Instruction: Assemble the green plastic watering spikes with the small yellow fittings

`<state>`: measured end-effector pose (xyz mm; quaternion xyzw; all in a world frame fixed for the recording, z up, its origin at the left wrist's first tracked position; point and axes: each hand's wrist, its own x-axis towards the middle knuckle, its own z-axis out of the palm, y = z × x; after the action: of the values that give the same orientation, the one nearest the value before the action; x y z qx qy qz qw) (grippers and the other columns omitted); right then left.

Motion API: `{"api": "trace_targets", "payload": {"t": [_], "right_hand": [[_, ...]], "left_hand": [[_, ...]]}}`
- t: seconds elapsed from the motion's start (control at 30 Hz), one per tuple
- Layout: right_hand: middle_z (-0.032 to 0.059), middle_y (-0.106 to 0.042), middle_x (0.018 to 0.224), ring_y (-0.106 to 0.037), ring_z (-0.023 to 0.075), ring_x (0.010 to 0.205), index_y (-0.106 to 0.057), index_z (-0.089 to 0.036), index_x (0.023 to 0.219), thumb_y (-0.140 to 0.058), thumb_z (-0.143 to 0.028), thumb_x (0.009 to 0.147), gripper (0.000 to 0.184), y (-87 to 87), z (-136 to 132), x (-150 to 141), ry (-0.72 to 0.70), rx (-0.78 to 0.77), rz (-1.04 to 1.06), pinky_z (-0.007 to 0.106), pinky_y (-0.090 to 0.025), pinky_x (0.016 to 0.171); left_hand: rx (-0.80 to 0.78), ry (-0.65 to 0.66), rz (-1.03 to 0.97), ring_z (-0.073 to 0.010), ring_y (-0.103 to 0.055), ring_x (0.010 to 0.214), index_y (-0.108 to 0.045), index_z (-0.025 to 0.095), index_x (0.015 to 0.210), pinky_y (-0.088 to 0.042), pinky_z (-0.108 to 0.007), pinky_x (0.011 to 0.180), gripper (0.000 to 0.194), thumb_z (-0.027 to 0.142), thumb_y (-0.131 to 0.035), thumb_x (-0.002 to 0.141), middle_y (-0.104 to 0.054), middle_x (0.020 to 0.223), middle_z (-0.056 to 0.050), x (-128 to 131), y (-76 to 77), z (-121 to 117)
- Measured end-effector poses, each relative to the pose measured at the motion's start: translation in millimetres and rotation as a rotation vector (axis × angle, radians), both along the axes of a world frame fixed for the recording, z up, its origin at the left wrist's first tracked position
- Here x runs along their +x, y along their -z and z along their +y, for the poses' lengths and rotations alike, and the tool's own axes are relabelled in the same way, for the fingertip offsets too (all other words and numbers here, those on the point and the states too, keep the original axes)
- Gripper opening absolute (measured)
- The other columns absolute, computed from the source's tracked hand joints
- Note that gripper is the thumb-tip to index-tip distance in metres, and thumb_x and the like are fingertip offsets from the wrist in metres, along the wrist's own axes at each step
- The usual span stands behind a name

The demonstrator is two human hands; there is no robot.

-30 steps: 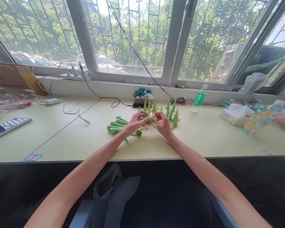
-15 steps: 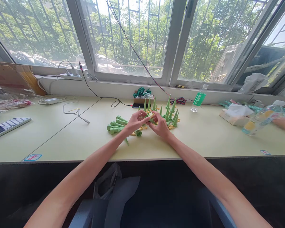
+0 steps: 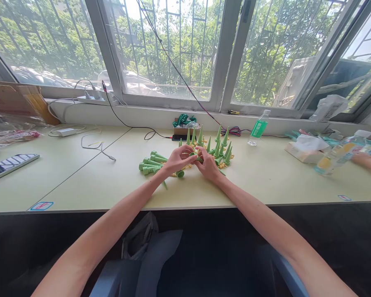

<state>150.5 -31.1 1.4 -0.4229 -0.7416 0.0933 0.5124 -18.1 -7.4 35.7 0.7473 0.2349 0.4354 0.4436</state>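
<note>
My left hand [image 3: 177,160] and my right hand [image 3: 207,163] meet above the table, fingers closed on one green plastic spike [image 3: 199,159]. Much of it is hidden behind the fingers. To the left of my left hand lies a bundle of similar green spikes [image 3: 153,161], their wide round ends facing left. Close under that hand, another spike's open round end [image 3: 180,174] faces me. Beyond and to the right of my right hand, several spikes [image 3: 224,140] stand points up, with small yellow pieces [image 3: 223,165] around their bases.
A black phone [image 3: 179,137] and a small box with green material [image 3: 185,121] are behind the spikes. A green-labelled bottle [image 3: 259,128], a tissue box [image 3: 306,149] and a tilted clear bottle [image 3: 340,152] stand to the right. Another person's hand [image 3: 363,159] shows at far right.
The spike between my hands has been turned, and its pointed part no longer shows at the same angle. Both hands stay nearly in place. The other person's hand has shifted slightly left.
</note>
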Motion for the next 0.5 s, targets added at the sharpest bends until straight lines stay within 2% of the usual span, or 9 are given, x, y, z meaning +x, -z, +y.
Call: {"api": "trace_targets", "payload": {"t": [0.17,0.27,0.37,0.5], "right_hand": [[0.0008,-0.058,0.082,-0.052,0.0151,0.069,-0.049,-0.020,0.126,-0.057,-0.025,0.085,0.042,0.6,0.5,0.0,-0.008,0.010,-0.007,0.026,-0.044,0.064],[0.0039,-0.057,0.090,-0.054,0.0167,0.077,-0.051,-0.020,0.124,-0.057,-0.022,0.085,0.040,-0.5,-0.1,-0.5,0.000,0.038,-0.010,0.027,-0.045,0.065],[0.0078,-0.053,0.101,-0.054,0.0189,0.086,-0.053,-0.021,0.121,-0.058,-0.020,0.085,0.037,-2.4,-1.5,-1.1,0.002,0.059,-0.012,0.027,-0.046,0.063],[0.0073,-0.047,0.104,-0.052,0.0179,0.086,-0.054,-0.022,0.123,-0.059,-0.018,0.085,0.039,-2.3,-1.6,-1.4,-0.008,0.060,-0.017,0.027,-0.048,0.063]], "left_hand": [[-0.003,-0.008,-0.024,-0.0199,-0.070,0.082,-0.060,0.015,0.095,-0.060,-0.030,0.067,0.041,0.050,-0.072,0.077,-0.069,0.089,-0.008,2.2,-2.8,-2.9],[0.012,-0.048,-0.027,-0.0185,-0.068,0.078,-0.062,0.014,0.092,-0.059,-0.028,0.065,0.040,0.051,-0.070,0.078,-0.069,0.084,-0.007,3.2,-5.2,-5.1],[0.032,-0.080,-0.010,-0.0170,-0.066,0.075,-0.064,0.013,0.091,-0.057,-0.025,0.062,0.040,0.052,-0.067,0.080,-0.069,0.082,-0.007,3.4,-5.1,-5.6],[0.067,-0.094,0.036,-0.0168,-0.066,0.076,-0.066,0.013,0.092,-0.055,-0.024,0.062,0.039,0.050,-0.066,0.081,-0.068,0.084,-0.007,2.9,-1.6,-3.1]]}}
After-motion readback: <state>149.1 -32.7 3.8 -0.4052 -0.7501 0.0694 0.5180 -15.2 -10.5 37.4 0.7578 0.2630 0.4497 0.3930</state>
